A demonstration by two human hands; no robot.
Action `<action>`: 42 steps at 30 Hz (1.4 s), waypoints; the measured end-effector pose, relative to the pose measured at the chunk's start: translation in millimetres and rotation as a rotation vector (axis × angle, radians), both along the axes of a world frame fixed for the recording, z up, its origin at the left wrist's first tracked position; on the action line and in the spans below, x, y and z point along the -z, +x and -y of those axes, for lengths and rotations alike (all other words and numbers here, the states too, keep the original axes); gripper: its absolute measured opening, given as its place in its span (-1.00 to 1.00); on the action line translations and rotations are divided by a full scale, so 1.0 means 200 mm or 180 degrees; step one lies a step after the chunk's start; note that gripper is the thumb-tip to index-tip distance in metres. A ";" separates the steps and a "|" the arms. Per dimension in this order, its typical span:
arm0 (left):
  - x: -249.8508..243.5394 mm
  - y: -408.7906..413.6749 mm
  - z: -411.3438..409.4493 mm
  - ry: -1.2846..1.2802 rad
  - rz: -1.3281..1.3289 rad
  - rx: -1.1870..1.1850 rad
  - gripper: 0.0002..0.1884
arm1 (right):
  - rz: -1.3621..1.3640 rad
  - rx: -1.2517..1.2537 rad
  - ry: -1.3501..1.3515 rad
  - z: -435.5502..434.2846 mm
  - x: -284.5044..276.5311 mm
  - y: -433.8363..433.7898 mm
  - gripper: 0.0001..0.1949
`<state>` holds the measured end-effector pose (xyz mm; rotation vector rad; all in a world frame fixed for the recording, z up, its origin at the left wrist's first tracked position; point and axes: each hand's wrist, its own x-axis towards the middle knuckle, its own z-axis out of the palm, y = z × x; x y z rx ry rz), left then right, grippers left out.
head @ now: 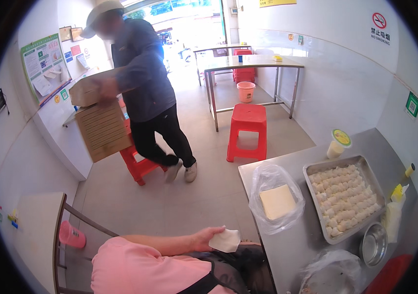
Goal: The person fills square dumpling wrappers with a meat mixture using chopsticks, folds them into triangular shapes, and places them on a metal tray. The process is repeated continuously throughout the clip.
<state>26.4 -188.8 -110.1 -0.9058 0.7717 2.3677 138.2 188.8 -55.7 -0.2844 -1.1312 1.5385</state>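
My left hand (208, 238) holds a thin, pale wrapper sheet (226, 240) between thumb and fingers, above my lap. My right hand is out of view. On the steel table beside me, a stack of square dough wrappers (278, 202) lies on an open clear plastic bag (293, 183). A metal tray (319, 217) to its right holds rows of folded wontons (345, 198). Nearer me stand an empty-looking steel bowl (374, 244) and a container under clear plastic (330, 279), its contents partly hidden.
A lidded cup (337, 145) stands behind the tray. Another person (143, 73) carries cardboard boxes (102, 128) past a red stool (135, 165). A second red stool (248, 128) stands before a far table (253, 62). A pink bin (72, 235) sits at the left.
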 end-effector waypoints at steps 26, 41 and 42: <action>0.52 -0.02 -0.21 0.0715 0.0213 0.0262 -0.64 | -0.2746 -0.2855 0.0390 0.47 -0.49 0.07 -0.74; 0.52 0.00 -0.17 0.1158 -0.0266 0.0363 -0.59 | -0.2449 -0.4261 0.0107 0.65 -0.60 -0.10 -0.75; 0.52 0.00 -0.17 0.1205 -0.0252 0.0329 -0.59 | -0.2405 -0.4391 0.0087 0.68 -0.61 -0.13 -0.76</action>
